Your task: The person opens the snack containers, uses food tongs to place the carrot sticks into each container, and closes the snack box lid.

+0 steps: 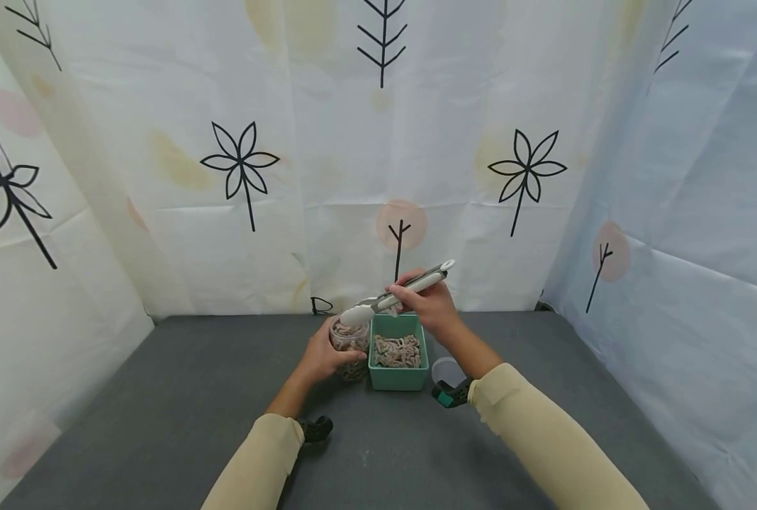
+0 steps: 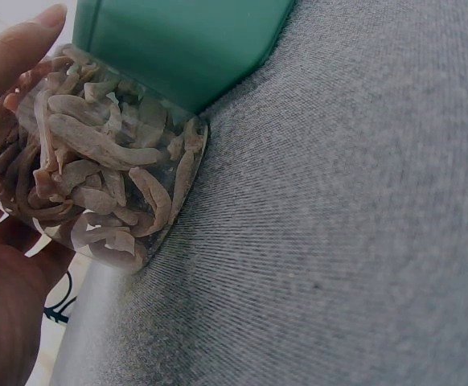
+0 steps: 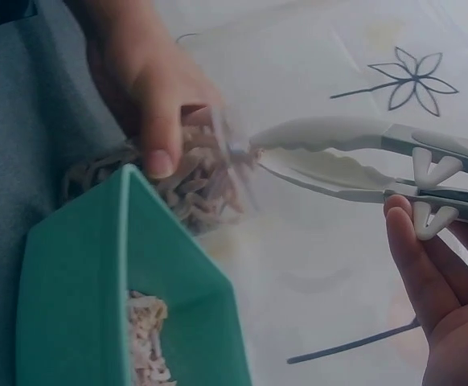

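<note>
My left hand point(image 1: 320, 354) grips a clear round jar point(image 2: 105, 161) packed with wrinkled beige-brown strips, its thumb on the near side. The jar stands on the table, left of a green rectangular container point(image 1: 399, 381). My right hand point(image 1: 434, 309) holds white-and-grey kitchen tongs point(image 1: 419, 282) by the arms, above the container. In the right wrist view, the tongs' scalloped tips point(image 3: 322, 133) are at the jar's mouth, close together at the ends; whether they pinch a strip cannot be told. Similar strips point(image 1: 396, 352) lie inside the container.
A translucent round lid point(image 1: 445, 371) lies on the dark grey table point(image 1: 366, 453), right of the container and partly under my right forearm. A thin black looped cord point(image 1: 321, 306) is at the back edge. Patterned white cloth point(image 1: 315, 170) surrounds the table.
</note>
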A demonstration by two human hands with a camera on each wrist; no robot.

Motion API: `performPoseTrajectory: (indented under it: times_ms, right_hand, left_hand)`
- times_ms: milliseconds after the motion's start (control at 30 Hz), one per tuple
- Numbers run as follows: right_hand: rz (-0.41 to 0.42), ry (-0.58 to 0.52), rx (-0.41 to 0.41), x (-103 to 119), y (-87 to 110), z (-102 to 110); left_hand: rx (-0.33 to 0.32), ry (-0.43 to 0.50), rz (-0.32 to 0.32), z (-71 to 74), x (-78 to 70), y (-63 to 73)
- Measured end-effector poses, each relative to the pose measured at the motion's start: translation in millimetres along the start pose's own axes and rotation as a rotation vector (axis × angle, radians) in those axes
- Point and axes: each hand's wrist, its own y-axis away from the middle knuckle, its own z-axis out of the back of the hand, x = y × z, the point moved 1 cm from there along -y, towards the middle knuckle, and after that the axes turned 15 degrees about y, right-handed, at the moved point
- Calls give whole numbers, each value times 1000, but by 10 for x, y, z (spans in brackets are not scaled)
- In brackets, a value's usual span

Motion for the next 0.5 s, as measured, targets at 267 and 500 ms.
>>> performPoseTrajectory:
  times_ms: [267, 500]
  right_hand:
    - [-31, 19, 18, 154, 55, 14]
    - [-12, 26, -35, 278, 87, 102]
  left_hand:
    - [4, 5, -7, 1, 9, 3]
    - [-6, 2, 0, 5, 3, 9]
